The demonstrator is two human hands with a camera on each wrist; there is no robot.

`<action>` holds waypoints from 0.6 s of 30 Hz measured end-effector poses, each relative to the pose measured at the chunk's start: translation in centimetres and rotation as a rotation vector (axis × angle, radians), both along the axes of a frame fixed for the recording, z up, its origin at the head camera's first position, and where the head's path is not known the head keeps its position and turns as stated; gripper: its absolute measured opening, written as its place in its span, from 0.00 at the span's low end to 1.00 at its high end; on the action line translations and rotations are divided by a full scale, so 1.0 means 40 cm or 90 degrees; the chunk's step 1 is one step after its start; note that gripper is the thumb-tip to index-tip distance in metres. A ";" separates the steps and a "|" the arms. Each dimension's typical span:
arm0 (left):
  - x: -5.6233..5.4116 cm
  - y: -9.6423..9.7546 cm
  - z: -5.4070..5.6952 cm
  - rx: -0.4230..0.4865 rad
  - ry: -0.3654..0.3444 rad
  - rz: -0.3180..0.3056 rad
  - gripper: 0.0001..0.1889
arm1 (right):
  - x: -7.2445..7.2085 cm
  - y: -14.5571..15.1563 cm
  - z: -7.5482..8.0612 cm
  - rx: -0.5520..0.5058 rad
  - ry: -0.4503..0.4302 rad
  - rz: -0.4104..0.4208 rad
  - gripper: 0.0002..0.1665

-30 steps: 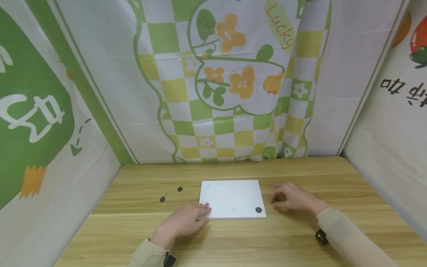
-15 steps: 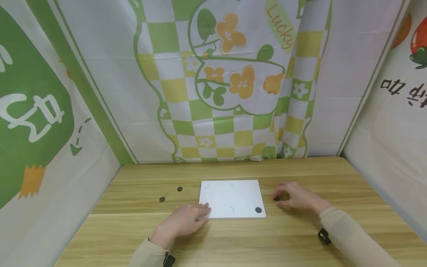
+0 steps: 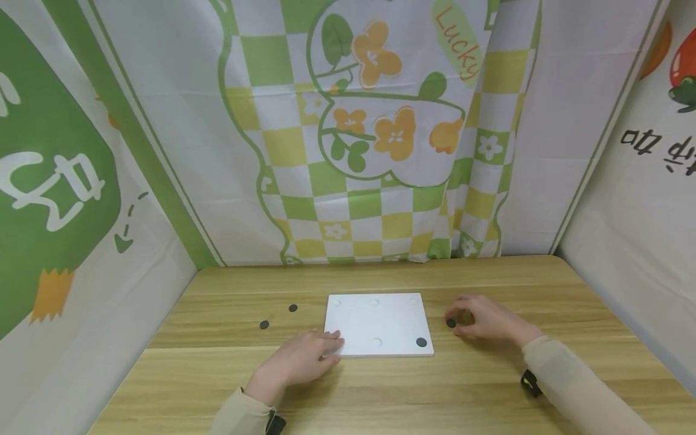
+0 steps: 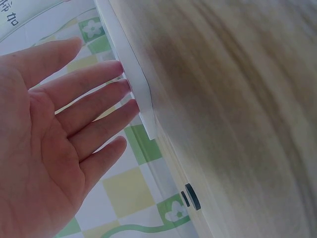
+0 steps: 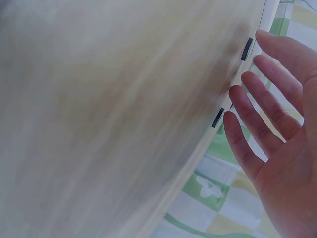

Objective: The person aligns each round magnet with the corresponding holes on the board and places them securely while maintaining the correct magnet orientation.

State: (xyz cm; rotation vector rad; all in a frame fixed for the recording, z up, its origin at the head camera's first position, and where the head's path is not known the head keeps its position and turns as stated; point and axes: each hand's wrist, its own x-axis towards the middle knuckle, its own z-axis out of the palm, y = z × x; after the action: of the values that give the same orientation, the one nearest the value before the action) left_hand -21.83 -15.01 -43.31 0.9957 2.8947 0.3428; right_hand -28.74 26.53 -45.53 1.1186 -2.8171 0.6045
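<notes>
My left hand lies with straight fingers on the near left corner of a white board; the left wrist view shows its fingertips against the board's edge. The board has several round recesses, and a black disc sits at its near right corner. To the board's right, my right hand hovers with loosely bent fingers around another black disc. In the right wrist view that disc lies on the table near the thumb, apart from the fingers. A further black disc lies near the little finger.
Two black discs lie on the wooden table left of the board. A patterned curtain hangs behind the table, and printed cloth walls stand at both sides.
My right hand has shifted slightly right, away from the board, and the black disc at its fingertips has come into view. The left hand and the board have stayed still.
</notes>
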 end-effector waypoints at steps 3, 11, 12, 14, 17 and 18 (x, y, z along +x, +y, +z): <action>-0.001 0.000 -0.001 -0.001 0.000 0.002 0.22 | -0.002 0.002 -0.002 0.007 0.009 -0.001 0.18; 0.001 0.001 0.002 -0.001 -0.007 0.006 0.22 | -0.005 0.005 -0.002 0.008 0.013 -0.005 0.20; 0.002 0.001 0.002 -0.001 -0.007 0.006 0.22 | -0.005 0.005 -0.002 0.006 0.010 -0.006 0.20; 0.001 0.002 0.003 -0.001 -0.005 0.005 0.22 | -0.006 0.005 -0.001 0.001 0.003 -0.008 0.20; 0.002 0.002 0.004 0.001 -0.005 0.004 0.22 | -0.007 0.005 0.000 -0.006 -0.004 -0.008 0.21; 0.002 0.002 0.005 0.001 -0.005 0.004 0.22 | -0.007 0.006 0.000 -0.007 -0.003 -0.005 0.20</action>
State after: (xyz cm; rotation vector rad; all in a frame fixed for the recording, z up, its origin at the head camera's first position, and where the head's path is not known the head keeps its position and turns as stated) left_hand -21.74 -14.92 -43.12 0.9830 2.8914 0.3488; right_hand -29.03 26.78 -45.53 1.1056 -2.8166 0.6227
